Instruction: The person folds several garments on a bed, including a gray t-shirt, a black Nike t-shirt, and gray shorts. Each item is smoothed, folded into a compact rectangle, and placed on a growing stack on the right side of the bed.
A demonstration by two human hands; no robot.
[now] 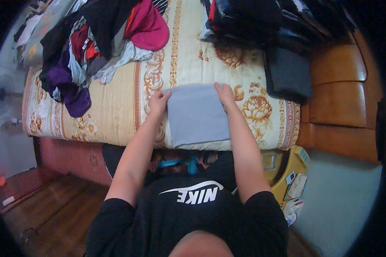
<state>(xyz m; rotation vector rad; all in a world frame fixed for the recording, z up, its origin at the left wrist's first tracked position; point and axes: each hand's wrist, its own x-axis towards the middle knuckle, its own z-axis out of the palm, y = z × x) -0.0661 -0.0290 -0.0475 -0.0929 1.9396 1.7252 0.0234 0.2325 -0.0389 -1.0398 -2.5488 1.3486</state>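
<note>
A light blue-grey cloth (pixel 197 112), folded into a rough rectangle, lies on the flowered bedspread (pixel 115 109) right in front of me. My left hand (pixel 159 102) grips its far left corner, thumb on top. At the far right corner, my right hand (pixel 224 94) pinches the edge between thumb and fingers. The cloth's near edge reaches the front edge of the bed. What my fingers do beneath the cloth is hidden.
A loose heap of clothes (pixel 96 41) covers the bed's far left. Dark clothes (pixel 247 22) are piled at the far right, near a folded dark grey garment (pixel 288 72). A brown headboard (pixel 337 86) bounds the right side; a fan (pixel 3 94) stands left.
</note>
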